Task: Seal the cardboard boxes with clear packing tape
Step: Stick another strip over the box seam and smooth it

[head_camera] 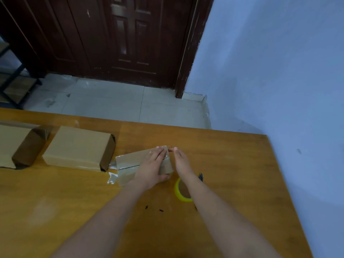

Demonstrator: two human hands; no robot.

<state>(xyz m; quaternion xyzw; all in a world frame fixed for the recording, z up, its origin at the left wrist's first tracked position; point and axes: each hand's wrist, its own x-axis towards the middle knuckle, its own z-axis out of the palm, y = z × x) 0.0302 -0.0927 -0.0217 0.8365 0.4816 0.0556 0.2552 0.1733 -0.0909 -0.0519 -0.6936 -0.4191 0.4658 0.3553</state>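
A small cardboard box (128,162) lies on the wooden table (74,211), its top seam covered with shiny clear tape. My left hand (153,168) lies flat on the box top, fingers straight, thumb against the near side. My right hand (180,161) presses with straight fingers against the box's right end. A loose end of clear tape (112,178) sticks out at the box's left corner. A tape roll (181,190) with a yellow core lies just under my right forearm.
Two larger cardboard boxes, one (78,148) in the middle and one (16,144) at the far left, lie on the table with open ends. A dark tool (201,176) lies right of my right wrist. The table's right edge runs near a blue wall (279,71).
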